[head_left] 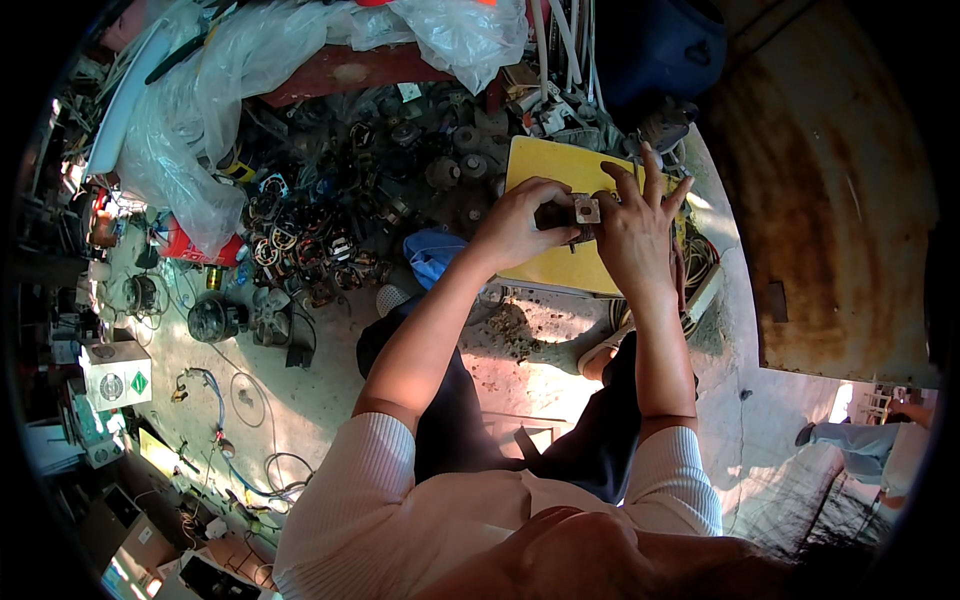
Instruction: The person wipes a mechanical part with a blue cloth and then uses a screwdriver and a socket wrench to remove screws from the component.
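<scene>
Both hands up front, over the yellow board (545,165). Your left hand (518,225) has fingers curled tight round a small dark motor part (572,215), thumb underneath. Right hand (632,230) touches the same part from the other side w/ thumb & palm, its fingers (652,170) fanned wide, gripping nothing. Pile of dark motor parts (330,220) just left, clear plastic sheet (220,90) behind it.
</scene>
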### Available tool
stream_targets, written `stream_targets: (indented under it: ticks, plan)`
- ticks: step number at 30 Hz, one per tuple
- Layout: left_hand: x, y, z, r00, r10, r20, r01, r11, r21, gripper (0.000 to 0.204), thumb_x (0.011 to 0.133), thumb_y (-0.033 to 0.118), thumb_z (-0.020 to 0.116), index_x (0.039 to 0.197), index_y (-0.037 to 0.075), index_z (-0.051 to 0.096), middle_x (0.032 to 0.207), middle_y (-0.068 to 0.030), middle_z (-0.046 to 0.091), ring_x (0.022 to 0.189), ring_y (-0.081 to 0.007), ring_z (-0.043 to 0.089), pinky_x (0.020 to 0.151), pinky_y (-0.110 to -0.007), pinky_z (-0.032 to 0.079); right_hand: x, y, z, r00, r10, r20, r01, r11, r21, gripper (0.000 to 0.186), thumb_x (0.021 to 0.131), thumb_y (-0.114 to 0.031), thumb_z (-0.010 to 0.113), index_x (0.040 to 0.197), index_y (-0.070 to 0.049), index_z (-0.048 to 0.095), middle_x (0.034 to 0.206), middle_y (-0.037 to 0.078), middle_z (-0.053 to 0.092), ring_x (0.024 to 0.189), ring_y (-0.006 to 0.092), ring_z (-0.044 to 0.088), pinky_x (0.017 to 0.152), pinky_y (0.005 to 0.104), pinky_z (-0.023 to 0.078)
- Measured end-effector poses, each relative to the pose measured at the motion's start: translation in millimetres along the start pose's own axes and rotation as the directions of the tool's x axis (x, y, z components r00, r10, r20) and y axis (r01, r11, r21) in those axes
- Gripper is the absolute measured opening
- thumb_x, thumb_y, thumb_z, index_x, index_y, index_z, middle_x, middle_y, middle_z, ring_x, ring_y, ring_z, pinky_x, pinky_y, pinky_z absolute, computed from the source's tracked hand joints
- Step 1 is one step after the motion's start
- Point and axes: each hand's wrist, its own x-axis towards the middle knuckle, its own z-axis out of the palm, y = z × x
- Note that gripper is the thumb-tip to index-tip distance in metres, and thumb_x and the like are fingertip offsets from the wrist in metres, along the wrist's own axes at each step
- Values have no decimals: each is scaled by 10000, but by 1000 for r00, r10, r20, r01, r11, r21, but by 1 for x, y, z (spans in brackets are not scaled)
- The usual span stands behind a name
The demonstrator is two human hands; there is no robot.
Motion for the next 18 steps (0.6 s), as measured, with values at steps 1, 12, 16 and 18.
stream_targets:
  ticks: [1,12,16,18]
  plan:
    - [0,0,0,1000,4,0,-4,1000,0,390,732,189,846,1031,45,642,1202,-104,660,1141,-278,622,976,-369,478,-1,1,1,1000,-19,-16,19,1000,-14,131,765,-112,705,892,-85,726,1364,79,537,1472,385,241,1114,779,26]
    - [1,1,1,1000,-26,5,26,1000,4,403,723,196,847,1030,39,640,1207,-107,658,1149,-285,618,982,-371,474,0,4,-4,1000,-17,-21,17,1000,-5,81,817,-125,660,854,-123,732,1327,100,557,1455,404,269,1084,808,38]
    - [-1,-1,0,1000,-27,6,27,1000,-7,409,720,193,848,1037,39,639,1209,-108,657,1152,-282,616,985,-371,473,-1,2,2,996,-66,-54,64,997,-39,79,788,-127,687,854,-122,730,1324,91,558,1455,402,269,1083,808,41]
    - [-1,-1,0,1000,-28,5,28,1000,-11,411,719,189,848,1040,39,640,1209,-107,657,1153,-280,616,986,-370,472,-1,0,0,997,-56,-51,55,998,-26,91,783,-123,688,862,-120,733,1325,87,556,1457,399,266,1085,805,41]
